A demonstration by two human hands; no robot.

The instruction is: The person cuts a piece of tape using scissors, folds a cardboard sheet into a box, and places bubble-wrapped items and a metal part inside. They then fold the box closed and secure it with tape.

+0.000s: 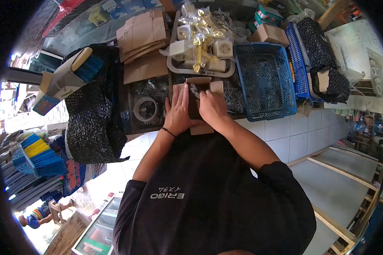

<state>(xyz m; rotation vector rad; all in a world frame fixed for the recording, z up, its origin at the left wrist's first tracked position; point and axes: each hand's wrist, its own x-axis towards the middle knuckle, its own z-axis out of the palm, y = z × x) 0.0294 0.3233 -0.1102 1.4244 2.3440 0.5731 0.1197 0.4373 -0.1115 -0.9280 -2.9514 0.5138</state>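
Observation:
A small cardboard box [202, 128] with its flaps spread stands right in front of my body. My left hand [178, 112] lies against the box's left side, fingers stretched upward and thumb out toward the near flap. The fingers of my right hand [212, 106] are curled down at the box's opening, and what they pinch is hidden. Beside those fingertips a shiny, clear or silvery bit [194, 90] shows inside the box, too small to name.
Behind the box stands a white tray [170, 63] of wall sockets and bagged gold-coloured fittings. To its left are folded cardboard sheets [142, 36] and a tape roll [145, 109]. Screws or nails [233, 100] and a blue basket [266, 115] lie right. Black bubble wrap [91, 127] hangs left.

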